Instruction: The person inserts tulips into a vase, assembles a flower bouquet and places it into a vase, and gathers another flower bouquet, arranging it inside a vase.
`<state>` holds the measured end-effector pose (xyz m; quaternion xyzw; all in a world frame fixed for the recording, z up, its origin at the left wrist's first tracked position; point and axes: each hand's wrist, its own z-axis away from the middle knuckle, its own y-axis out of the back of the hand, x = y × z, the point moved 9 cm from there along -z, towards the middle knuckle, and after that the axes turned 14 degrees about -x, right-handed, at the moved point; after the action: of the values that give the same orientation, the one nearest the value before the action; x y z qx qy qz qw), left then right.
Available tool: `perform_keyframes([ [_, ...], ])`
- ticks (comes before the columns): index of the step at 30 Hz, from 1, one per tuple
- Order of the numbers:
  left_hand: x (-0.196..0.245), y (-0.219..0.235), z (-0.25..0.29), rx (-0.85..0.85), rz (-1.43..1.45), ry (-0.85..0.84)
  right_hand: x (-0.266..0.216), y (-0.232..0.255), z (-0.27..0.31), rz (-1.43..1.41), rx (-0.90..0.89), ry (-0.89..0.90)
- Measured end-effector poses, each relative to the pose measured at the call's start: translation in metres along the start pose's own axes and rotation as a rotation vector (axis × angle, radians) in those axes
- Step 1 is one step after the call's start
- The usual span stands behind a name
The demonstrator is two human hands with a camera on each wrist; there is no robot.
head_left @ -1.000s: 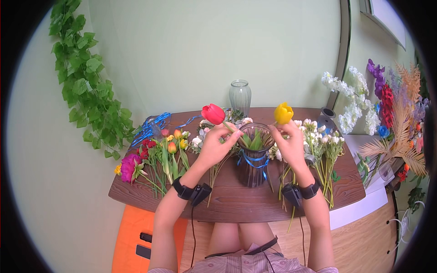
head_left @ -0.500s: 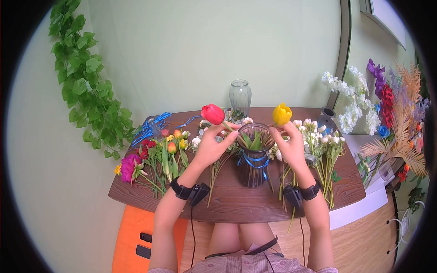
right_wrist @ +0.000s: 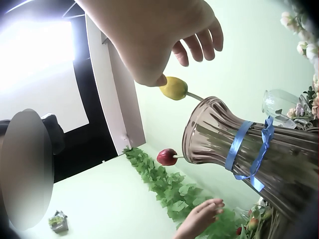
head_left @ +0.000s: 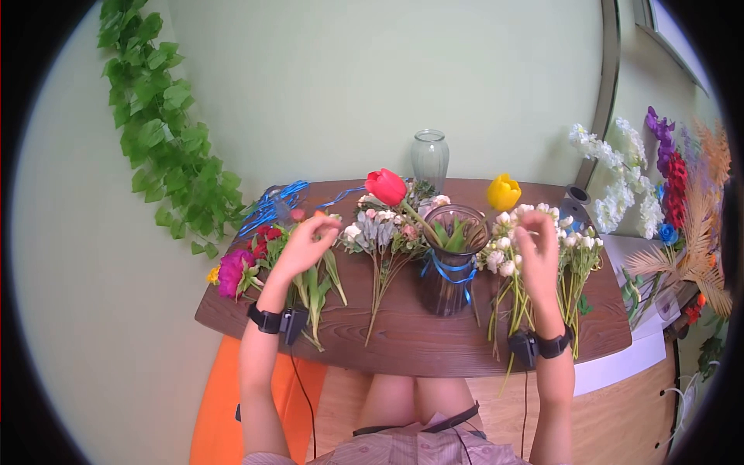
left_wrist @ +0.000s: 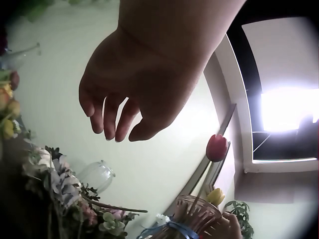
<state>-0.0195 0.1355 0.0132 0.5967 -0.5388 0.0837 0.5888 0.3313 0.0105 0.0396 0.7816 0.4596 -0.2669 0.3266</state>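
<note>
A dark glass vase (head_left: 446, 294) with a blue ribbon (right_wrist: 238, 145) tied round it stands upright on the table, green stems and leaves inside. A red tulip (head_left: 386, 187) leans out of its mouth to the left; a yellow tulip (head_left: 504, 191) leans out to the right. My left hand (head_left: 306, 246) is raised over the flowers at the left, fingers loosely bent and holding nothing. Over the white blossoms (head_left: 508, 252) to the right of the vase hovers my right hand (head_left: 540, 256), also empty. Its thumb overlaps the yellow tulip in the right wrist view.
Behind the vase stands a clear glass vase (head_left: 430, 159). Left on the table lie a magenta flower (head_left: 232, 273), tulips with long leaves, and blue ribbon strands (head_left: 279, 205). Pale flower bunches (head_left: 380, 232) lie left of the dark vase. More tall flowers (head_left: 620, 182) stand beyond the table's right end.
Both hands have let go of the tulips and moved apart, the left one to the left, the right one to the right. The tulips stay leaning in the vase. The head view has shifted slightly.
</note>
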Motion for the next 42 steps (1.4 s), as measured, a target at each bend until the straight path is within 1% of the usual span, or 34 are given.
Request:
perform_keyframes([
  [2, -0.043, 0.014, 0.017, -0.032, -0.229, 0.214, -0.008, 0.009, 0.005, -0.060, 0.026, 0.024],
  [4, -0.086, 0.022, 0.032, -0.039, -0.285, 0.260, -0.011, 0.015, 0.010, -0.183, 0.062, -0.007],
  [5, -0.099, 0.023, 0.038, -0.053, -0.338, 0.296, -0.011, 0.019, 0.012, -0.219, 0.094, -0.009],
  [6, -0.117, 0.023, 0.044, -0.080, -0.341, 0.370, -0.013, 0.020, 0.014, -0.224, 0.088, -0.001],
  [7, -0.123, 0.024, 0.046, -0.075, -0.345, 0.377, -0.017, 0.019, 0.015, -0.248, 0.068, 0.026],
  [9, -0.138, 0.017, 0.046, -0.135, -0.291, 0.383, -0.022, 0.018, 0.019, -0.244, 0.039, 0.042],
  [11, -0.134, 0.012, 0.039, -0.122, -0.291, 0.381, -0.032, 0.011, 0.022, -0.239, 0.003, 0.026],
  [13, -0.128, 0.001, 0.027, -0.172, -0.277, 0.341, -0.040, 0.003, 0.028, -0.231, -0.031, 0.007],
  [15, -0.129, -0.004, 0.016, -0.166, -0.297, 0.345, -0.044, -0.011, 0.033, -0.227, -0.141, -0.018],
  [17, -0.138, -0.011, 0.009, -0.277, -0.570, 0.585, -0.045, -0.019, 0.038, -0.276, -0.176, -0.025],
  [18, -0.134, -0.016, 0.005, -0.276, -0.570, 0.585, -0.045, -0.024, 0.041, -0.268, -0.210, -0.030],
  [20, -0.137, -0.016, 0.006, -0.290, -0.775, 0.806, -0.046, -0.030, 0.045, -0.249, -0.247, -0.027],
  [21, -0.132, -0.020, 0.004, -0.289, -0.775, 0.805, -0.046, -0.030, 0.046, -0.248, -0.247, -0.026],
  [23, -0.125, -0.021, 0.006, -0.299, -0.843, 0.877, -0.044, -0.032, 0.049, -0.244, -0.260, -0.048],
  [24, -0.127, -0.021, 0.005, -0.299, -0.845, 0.875, -0.040, -0.032, 0.050, -0.216, -0.260, -0.065],
  [26, -0.138, -0.022, 0.005, -0.309, -0.828, 0.930, -0.038, -0.032, 0.051, -0.200, -0.259, -0.066],
  [27, -0.142, -0.022, 0.005, -0.310, -0.830, 0.930, -0.038, -0.032, 0.051, -0.184, -0.261, -0.068],
  [29, -0.144, -0.014, 0.008, -0.207, -0.729, 0.936, -0.037, -0.034, 0.051, -0.180, -0.268, -0.064],
  [30, -0.159, -0.012, 0.008, -0.209, -0.733, 0.939, -0.038, -0.035, 0.050, -0.174, -0.277, -0.059],
  [31, -0.180, -0.009, 0.006, -0.183, -0.705, 0.891, -0.037, -0.036, 0.049, -0.178, -0.276, -0.060],
  [32, -0.181, -0.005, 0.006, -0.157, -0.677, 0.843, -0.038, -0.038, 0.049, -0.189, -0.281, -0.047],
  [33, -0.186, 0.000, 0.008, -0.158, -0.682, 0.848, -0.038, -0.040, 0.048, -0.201, -0.286, -0.034],
  [35, -0.177, -0.007, 0.008, -0.255, -0.419, 0.742, -0.038, -0.044, 0.047, -0.183, -0.302, -0.038],
  [36, -0.179, -0.004, 0.010, -0.255, -0.422, 0.747, -0.038, -0.046, 0.047, -0.159, -0.318, -0.041],
  [38, -0.172, -0.001, 0.009, -0.175, -0.220, 0.613, -0.033, -0.051, 0.048, -0.177, -0.324, -0.042],
  [39, -0.173, -0.001, 0.011, -0.175, -0.223, 0.616, -0.031, -0.053, 0.048, -0.188, -0.328, -0.040],
  [41, -0.154, 0.001, 0.010, -0.110, -0.138, 0.502, -0.031, -0.057, 0.048, -0.197, -0.335, -0.043],
  [42, -0.153, -0.002, 0.011, -0.112, -0.140, 0.504, -0.031, -0.060, 0.048, -0.201, -0.343, -0.047],
])
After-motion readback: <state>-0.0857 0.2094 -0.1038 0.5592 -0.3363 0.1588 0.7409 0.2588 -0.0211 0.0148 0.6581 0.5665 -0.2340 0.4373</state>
